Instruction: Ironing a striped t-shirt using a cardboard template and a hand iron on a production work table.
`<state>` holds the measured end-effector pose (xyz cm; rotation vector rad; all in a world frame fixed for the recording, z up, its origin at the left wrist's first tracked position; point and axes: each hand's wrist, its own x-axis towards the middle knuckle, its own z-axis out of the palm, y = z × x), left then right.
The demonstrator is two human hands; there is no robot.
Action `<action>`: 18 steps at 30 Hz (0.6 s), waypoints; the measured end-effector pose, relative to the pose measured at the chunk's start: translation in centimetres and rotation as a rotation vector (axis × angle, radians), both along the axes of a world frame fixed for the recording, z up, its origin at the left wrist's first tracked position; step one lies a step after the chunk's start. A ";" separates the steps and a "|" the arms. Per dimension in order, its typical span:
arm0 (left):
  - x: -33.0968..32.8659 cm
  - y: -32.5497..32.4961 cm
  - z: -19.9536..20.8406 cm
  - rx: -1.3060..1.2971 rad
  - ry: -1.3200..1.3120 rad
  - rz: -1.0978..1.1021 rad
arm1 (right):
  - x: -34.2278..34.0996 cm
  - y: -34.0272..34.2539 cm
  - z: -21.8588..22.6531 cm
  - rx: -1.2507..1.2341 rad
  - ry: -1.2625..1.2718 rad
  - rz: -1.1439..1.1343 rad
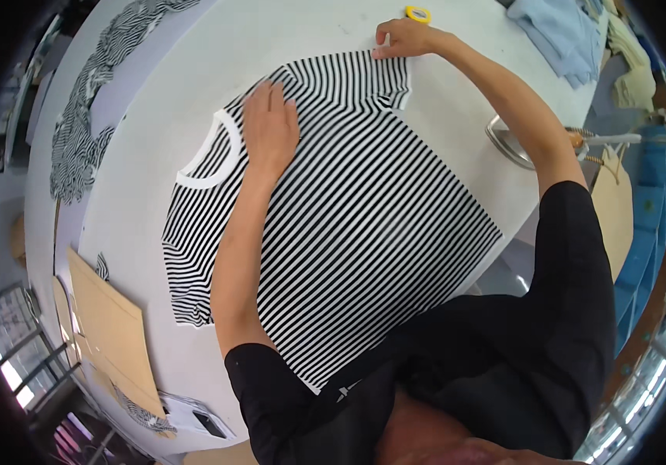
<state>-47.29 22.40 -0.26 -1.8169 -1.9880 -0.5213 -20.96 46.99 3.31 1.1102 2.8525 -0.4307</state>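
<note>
A black-and-white striped T-shirt [364, 209] with a white neckband lies spread on the white table, its neck toward the left and its hem toward me. My left hand [271, 132] rests flat on the shoulder beside the neckband, fingers stretched out. At the upper edge of the far sleeve [356, 77], my right hand [407, 39] has its fingers curled, thumb and forefinger pinching the cloth. That sleeve lies fairly flat, with a small fold near its underarm. The near sleeve [187, 287] is bunched at its cuff.
An iron [510, 141] stands on the right of the table [147, 155]. Beyond my right hand lies a yellow-rimmed roll [418, 14]. Light blue garments [562, 39] are heaped at the far right. Striped cloth [85, 132] and brown card patterns [112, 325] lie at left, near a phone [209, 423].
</note>
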 end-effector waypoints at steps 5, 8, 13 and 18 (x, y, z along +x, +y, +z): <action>13.2 1.8 1.1 0.121 -0.516 -0.461 | 1.2 1.0 1.9 -0.209 0.042 -0.079; 15.4 3.5 1.4 0.118 -0.251 -0.272 | 0.5 1.2 2.0 -0.336 0.160 -0.201; 13.5 4.3 2.1 -0.250 -0.541 -0.300 | -1.0 2.2 3.6 -0.468 0.062 -0.305; 12.8 3.8 2.9 -0.373 -1.106 -0.439 | -0.4 1.4 2.5 -0.395 -0.087 -0.252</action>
